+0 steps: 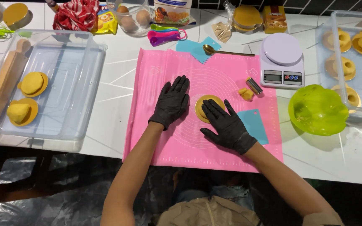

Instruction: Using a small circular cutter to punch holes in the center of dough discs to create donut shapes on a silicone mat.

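Both my hands wear black gloves over a pink silicone mat (156, 138). My left hand (171, 101) lies flat and open on the mat, just left of a round yellow dough disc (205, 101). My right hand (227, 124) presses its fingers down on the disc, covering its right half. A small lump of yellow dough (245, 93) and a short metal cylinder cutter (254, 85) lie on the mat's right side. A blue scraper (256, 125) sits beside my right wrist.
A clear tub (76, 83) at left holds two dough pieces on yellow discs and a wooden rolling pin (1, 88). At right stand a kitchen scale (281, 62), a green bowl (318, 109) and a tub of shaped dough rings (348, 67). Eggs, measuring spoons and packets line the back.
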